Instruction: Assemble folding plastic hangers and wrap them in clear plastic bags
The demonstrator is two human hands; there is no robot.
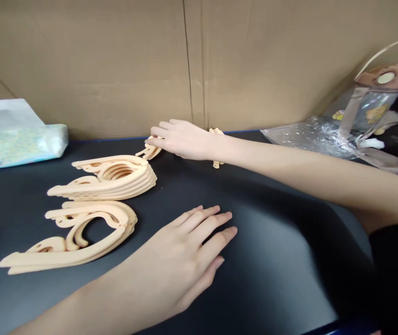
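Observation:
My left hand (pixel 185 253) lies flat on the black table (pixel 272 242) with its fingers stretched out and nothing in it. My right hand (pixel 183 138) reaches across to the back of the table. Its fingers rest over a small pile of pale curved wooden cutouts (pixel 149 151) against the cardboard wall; whether it grips one is hidden. Left of my hands stand two stacks of the same swan-like cutouts: a thicker far stack (pixel 115 179) and a thinner near stack (pixel 76 237).
A cardboard wall (pixel 192 60) closes the back of the table. A pale plastic-wrapped pack (pixel 14 137) lies at the far left. At the right lie crumpled clear plastic (pixel 307 135) and a bottle with a strap (pixel 376 102).

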